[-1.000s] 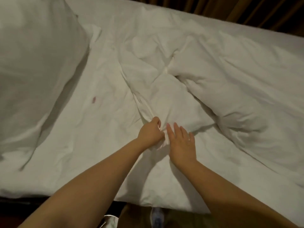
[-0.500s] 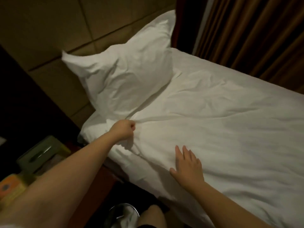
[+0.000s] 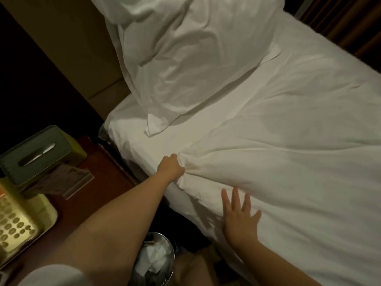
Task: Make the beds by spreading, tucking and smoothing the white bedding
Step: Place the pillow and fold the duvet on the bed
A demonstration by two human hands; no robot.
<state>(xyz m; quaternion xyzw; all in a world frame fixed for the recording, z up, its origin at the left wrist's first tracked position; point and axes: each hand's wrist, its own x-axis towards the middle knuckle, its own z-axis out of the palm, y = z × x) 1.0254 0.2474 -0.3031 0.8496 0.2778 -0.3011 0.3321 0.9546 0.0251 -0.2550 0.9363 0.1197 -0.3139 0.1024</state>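
Note:
A white duvet (image 3: 288, 153) covers most of the bed, spread out with soft creases. My left hand (image 3: 170, 166) grips its top near corner in a fist, and the cloth bunches into folds there. My right hand (image 3: 240, 217) lies flat on the duvet's near edge, fingers spread and straight. A large white pillow (image 3: 189, 58) leans against the headboard wall at the bed's head. A strip of white bottom sheet (image 3: 140, 137) shows between the pillow and the duvet's edge.
A dark wood bedside table (image 3: 99, 182) stands left of the bed with a grey tissue box (image 3: 39, 153) and a yellowish telephone (image 3: 14, 226) on it. A metal waste bin (image 3: 154, 259) sits on the floor below my arms. Brown curtains (image 3: 354, 23) hang beyond the bed.
The duvet went from crumpled to spread flat. My left hand, gripping the corner, pulled it toward the pillow and now sits at the bed's near edge. My right hand stays flat on the near edge.

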